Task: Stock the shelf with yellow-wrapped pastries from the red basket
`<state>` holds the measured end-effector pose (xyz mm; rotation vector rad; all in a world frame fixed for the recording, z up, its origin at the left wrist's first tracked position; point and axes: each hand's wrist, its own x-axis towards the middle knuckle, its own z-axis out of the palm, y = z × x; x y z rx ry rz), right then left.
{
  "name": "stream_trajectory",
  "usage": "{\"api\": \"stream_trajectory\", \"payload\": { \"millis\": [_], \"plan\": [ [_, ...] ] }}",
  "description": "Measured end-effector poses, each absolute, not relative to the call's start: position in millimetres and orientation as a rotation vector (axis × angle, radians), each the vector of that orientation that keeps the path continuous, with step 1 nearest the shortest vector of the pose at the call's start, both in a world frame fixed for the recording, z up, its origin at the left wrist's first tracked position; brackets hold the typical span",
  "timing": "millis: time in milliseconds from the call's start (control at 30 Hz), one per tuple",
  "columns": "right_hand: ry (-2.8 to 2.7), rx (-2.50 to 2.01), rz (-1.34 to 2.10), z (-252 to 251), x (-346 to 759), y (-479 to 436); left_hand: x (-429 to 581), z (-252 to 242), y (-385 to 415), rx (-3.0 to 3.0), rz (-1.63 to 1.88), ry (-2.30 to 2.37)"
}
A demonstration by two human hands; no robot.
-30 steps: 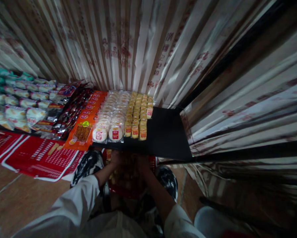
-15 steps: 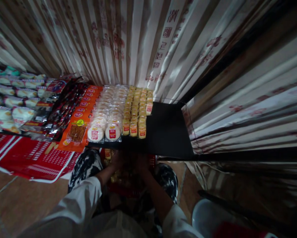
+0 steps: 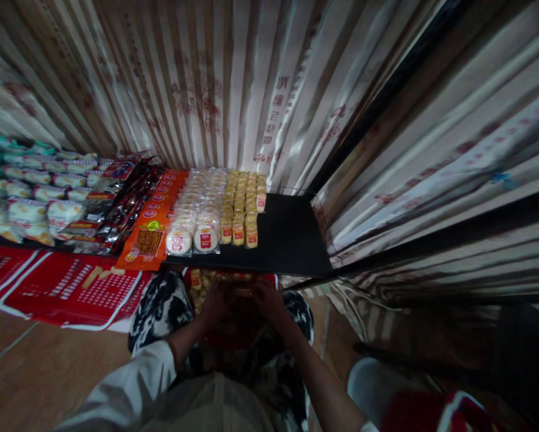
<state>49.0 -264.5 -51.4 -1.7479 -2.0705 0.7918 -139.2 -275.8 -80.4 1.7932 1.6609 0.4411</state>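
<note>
Low between my knees, my left hand [image 3: 218, 302] and my right hand [image 3: 266, 300] are down at a red bag or box [image 3: 273, 280] just below the shelf's front edge. Small yellow-wrapped snack packs [image 3: 196, 294] lie in it, beside my left hand. Both hands are in deep shadow, and I cannot make out their fingers or anything in them. Above them, on the black shelf [image 3: 292, 234], stand rows of small yellow snack packs [image 3: 238, 231]. Left of these are rows of round white crackers [image 3: 206, 239] in clear wrappers.
Further left are orange snack bags [image 3: 147, 240], dark red packs [image 3: 120, 201] and white packs [image 3: 35, 210]. A red bag [image 3: 93, 294] with white handles lies below the shelf. Pleated curtain [image 3: 233, 90] hangs behind and to the right. A pale bucket [image 3: 366, 384] stands at lower right.
My head view has shifted, so the shelf's right end appears further left. My hands remain low between the knees, with the right forearm now reaching in more from the right.
</note>
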Motion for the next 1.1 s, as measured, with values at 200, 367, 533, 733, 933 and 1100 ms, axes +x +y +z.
{"api": "stream_trajectory", "payload": {
  "millis": [200,367,533,733,933,1100],
  "plan": [
    [-1.797,-1.539,0.851,-18,71,-271,-134,-54,-286,1.542,0.704,1.418],
    [-1.572,-1.347,1.008,5,72,-267,-119,-27,-289,0.828,0.926,1.123],
    [-1.458,-1.226,1.124,18,67,-268,-111,-10,-284,0.741,1.026,1.255],
    [-1.148,-1.243,1.257,23,63,-271,-107,0,-276,0.859,1.091,1.281],
    [-0.946,-1.211,1.385,23,49,-275,-106,5,-271,1.03,1.18,1.374],
    [-0.967,-1.267,1.375,24,45,-273,-110,12,-271,1.317,1.133,1.398]
  ]
}}
